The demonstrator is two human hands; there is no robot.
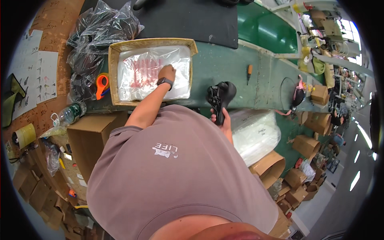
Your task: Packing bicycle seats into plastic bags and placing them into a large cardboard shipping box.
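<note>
Bright, even light fills the scene, with daylight coming from windows point(346, 30) far on the right, where the view washes out. Glare sits on the clear plastic bags point(100, 28) at the far left. Shadows are soft and faint. Straight bench edges bend near the rim, and the corners are black. The near shirt point(176, 176) looks slightly soft.

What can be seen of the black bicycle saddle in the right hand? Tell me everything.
The black bicycle saddle looks like smooth, slightly glossy plastic or synthetic leather, with its underside rails and clamp parts turned partly toward the camera. It is held up off the green workbench, tilted, near the bench's front edge. The right hand grips it from below at its lower end; nothing else touches it.
</note>
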